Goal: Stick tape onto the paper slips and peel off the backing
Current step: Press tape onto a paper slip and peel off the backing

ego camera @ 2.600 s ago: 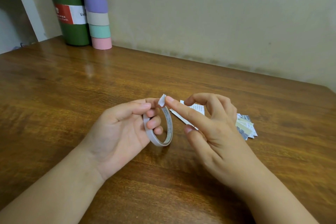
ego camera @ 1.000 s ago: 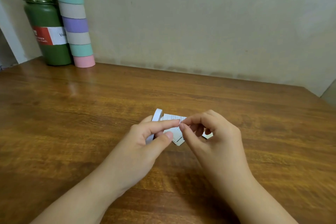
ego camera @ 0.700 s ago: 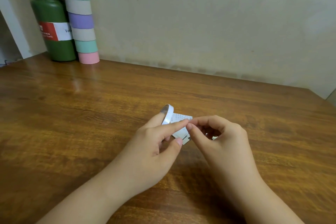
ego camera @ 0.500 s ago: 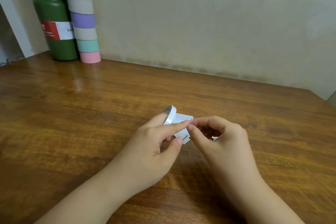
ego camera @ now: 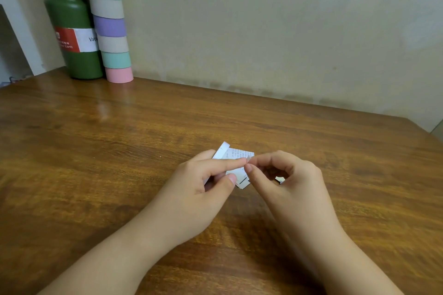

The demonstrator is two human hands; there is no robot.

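My left hand (ego camera: 203, 182) is gripping the tape roll (ego camera: 221, 150) and pressing a printed paper slip (ego camera: 239, 153) on the wooden table (ego camera: 119, 151). My right hand (ego camera: 287, 175) is pinching the tape end (ego camera: 248, 159) over the slip.

A: The table (ego camera: 119, 151) is glossy brown wood grain; the paper slip (ego camera: 239, 152) is white with tiny grey print.

B: The bottle (ego camera: 76, 31) is dark green, labelled red and white; the stacked rolls (ego camera: 110, 24) alternate purple, teal, beige, pink.
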